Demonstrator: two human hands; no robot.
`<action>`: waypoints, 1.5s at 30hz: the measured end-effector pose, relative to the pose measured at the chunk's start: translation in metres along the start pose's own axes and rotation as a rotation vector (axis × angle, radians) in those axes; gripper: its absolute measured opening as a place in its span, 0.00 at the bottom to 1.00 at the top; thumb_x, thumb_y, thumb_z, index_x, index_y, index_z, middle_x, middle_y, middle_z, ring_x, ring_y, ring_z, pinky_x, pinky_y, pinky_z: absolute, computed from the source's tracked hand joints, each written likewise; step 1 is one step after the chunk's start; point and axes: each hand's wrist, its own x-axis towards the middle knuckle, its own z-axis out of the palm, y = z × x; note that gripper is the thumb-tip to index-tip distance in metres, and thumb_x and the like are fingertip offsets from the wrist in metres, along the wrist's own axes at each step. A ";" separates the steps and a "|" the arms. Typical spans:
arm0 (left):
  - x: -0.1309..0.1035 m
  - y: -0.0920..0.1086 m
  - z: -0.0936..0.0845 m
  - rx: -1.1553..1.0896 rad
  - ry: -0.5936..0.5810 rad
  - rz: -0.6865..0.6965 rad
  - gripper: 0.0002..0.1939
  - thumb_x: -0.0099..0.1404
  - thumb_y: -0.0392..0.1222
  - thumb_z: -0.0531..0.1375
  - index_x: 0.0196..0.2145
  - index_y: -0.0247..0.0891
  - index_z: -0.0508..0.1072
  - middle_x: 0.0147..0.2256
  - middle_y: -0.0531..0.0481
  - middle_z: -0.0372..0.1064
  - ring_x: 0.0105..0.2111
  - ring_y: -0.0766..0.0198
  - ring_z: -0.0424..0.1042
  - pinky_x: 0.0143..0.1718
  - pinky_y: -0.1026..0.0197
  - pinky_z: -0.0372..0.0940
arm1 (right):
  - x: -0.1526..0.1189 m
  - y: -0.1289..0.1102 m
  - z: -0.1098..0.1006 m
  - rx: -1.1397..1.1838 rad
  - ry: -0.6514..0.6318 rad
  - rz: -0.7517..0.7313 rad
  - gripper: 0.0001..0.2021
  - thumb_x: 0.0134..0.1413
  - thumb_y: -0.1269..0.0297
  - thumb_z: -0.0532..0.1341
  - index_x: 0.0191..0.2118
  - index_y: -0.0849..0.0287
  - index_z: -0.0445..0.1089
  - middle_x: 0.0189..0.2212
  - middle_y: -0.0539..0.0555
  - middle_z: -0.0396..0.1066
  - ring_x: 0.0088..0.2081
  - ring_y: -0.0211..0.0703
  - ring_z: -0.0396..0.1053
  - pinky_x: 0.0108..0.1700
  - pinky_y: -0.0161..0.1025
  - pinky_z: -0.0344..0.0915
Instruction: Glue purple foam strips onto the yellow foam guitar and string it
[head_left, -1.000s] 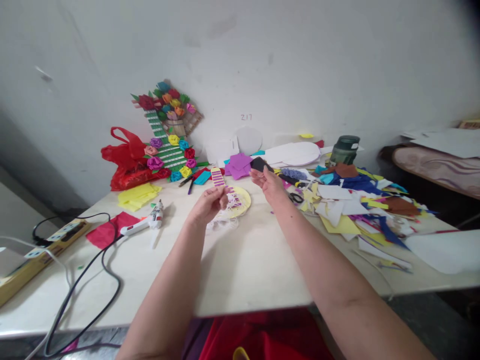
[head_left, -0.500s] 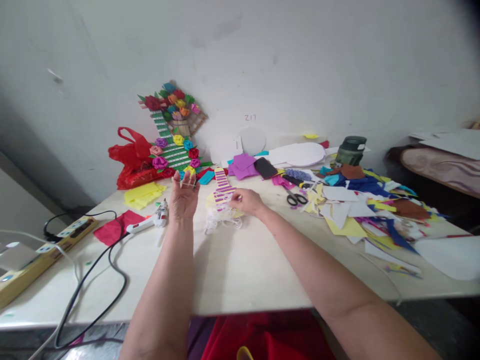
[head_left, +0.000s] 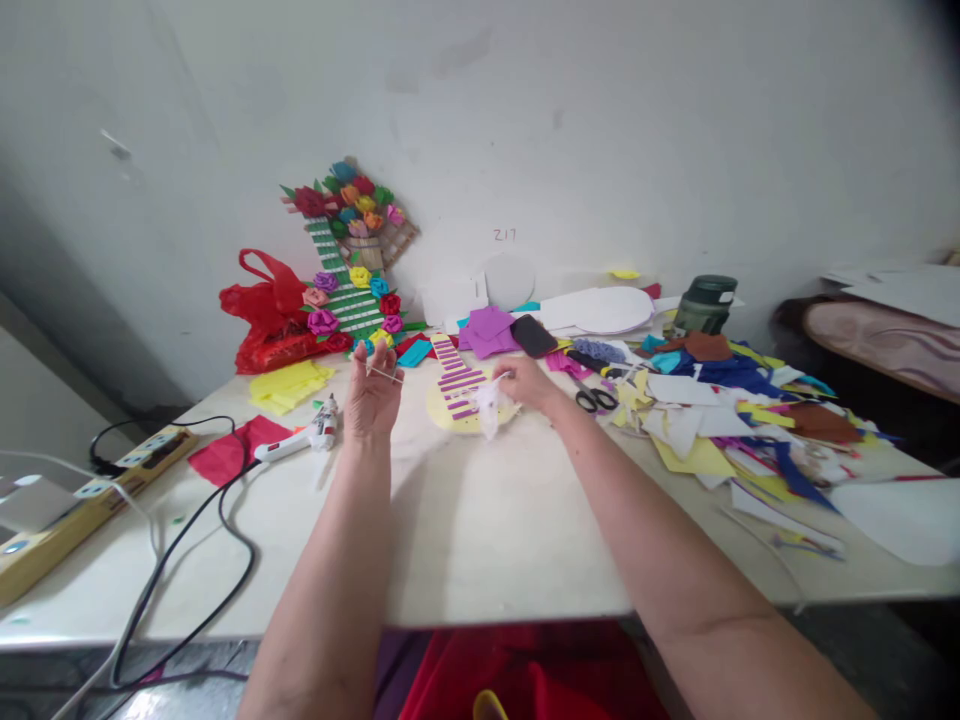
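Observation:
A bunch of white thread [head_left: 489,408] hangs from the pinched fingers of my right hand [head_left: 523,384], over the right side of a yellow guitar-shaped cutout [head_left: 444,420] with purple stripes. The cutout lies on the table. My left hand [head_left: 373,395] is raised palm up to its left, fingers curled, with white thread looped across them. Left of that hand, a white glue gun [head_left: 296,440] lies on its side.
On the left are a power strip [head_left: 97,500], black cable, red cloth [head_left: 236,450] and yellow paper [head_left: 289,387]. A flower-decorated guitar [head_left: 352,300] leans on the wall. Scissors [head_left: 596,399], a dark green jar [head_left: 705,304] and paper scraps [head_left: 690,420] lie right.
My right hand has moved right and lifted the white thread off the cutout, which now shows more of its yellow body. My left hand has shifted slightly right.

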 end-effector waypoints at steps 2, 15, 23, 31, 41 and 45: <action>0.000 -0.002 -0.001 0.003 0.011 -0.004 0.10 0.59 0.49 0.56 0.37 0.47 0.72 0.43 0.52 0.70 0.41 0.66 0.69 0.36 0.64 0.64 | 0.003 0.010 -0.019 0.147 0.180 0.087 0.10 0.37 0.70 0.52 0.27 0.62 0.69 0.15 0.47 0.63 0.19 0.37 0.60 0.25 0.34 0.58; 0.004 0.003 -0.013 -0.008 0.134 0.033 0.06 0.59 0.45 0.56 0.33 0.46 0.72 0.31 0.55 0.72 0.34 0.71 0.70 0.45 0.61 0.62 | -0.007 0.059 -0.058 -0.695 0.359 0.505 0.12 0.41 0.71 0.55 0.32 0.64 0.73 0.38 0.64 0.70 0.44 0.57 0.60 0.43 0.48 0.54; -0.006 0.006 0.000 -0.044 0.068 -0.171 0.04 0.61 0.40 0.56 0.33 0.39 0.69 0.15 0.60 0.51 0.12 0.78 0.49 0.12 0.75 0.48 | -0.003 0.025 -0.027 -0.670 0.213 0.293 0.14 0.50 0.69 0.49 0.35 0.57 0.72 0.35 0.57 0.72 0.38 0.47 0.66 0.37 0.40 0.57; -0.006 -0.005 0.005 0.432 0.120 -0.331 0.09 0.53 0.41 0.60 0.31 0.34 0.71 0.18 0.56 0.59 0.13 0.78 0.53 0.10 0.74 0.41 | -0.003 0.028 0.002 -0.712 -0.052 0.150 0.17 0.45 0.69 0.53 0.43 0.58 0.70 0.43 0.57 0.71 0.45 0.48 0.66 0.43 0.40 0.58; -0.008 -0.020 -0.009 0.893 0.328 -0.405 0.08 0.47 0.40 0.63 0.23 0.32 0.72 0.22 0.45 0.69 0.17 0.66 0.66 0.19 0.65 0.60 | -0.002 0.032 0.006 -0.710 -0.202 0.295 0.21 0.48 0.70 0.49 0.50 0.57 0.66 0.43 0.61 0.71 0.46 0.52 0.66 0.44 0.44 0.56; -0.006 -0.021 -0.015 0.940 0.360 -0.370 0.06 0.48 0.38 0.62 0.23 0.32 0.72 0.20 0.47 0.68 0.16 0.67 0.65 0.19 0.64 0.60 | -0.002 0.028 0.007 -0.664 -0.184 0.279 0.20 0.47 0.68 0.50 0.47 0.56 0.68 0.44 0.58 0.71 0.46 0.49 0.66 0.45 0.42 0.55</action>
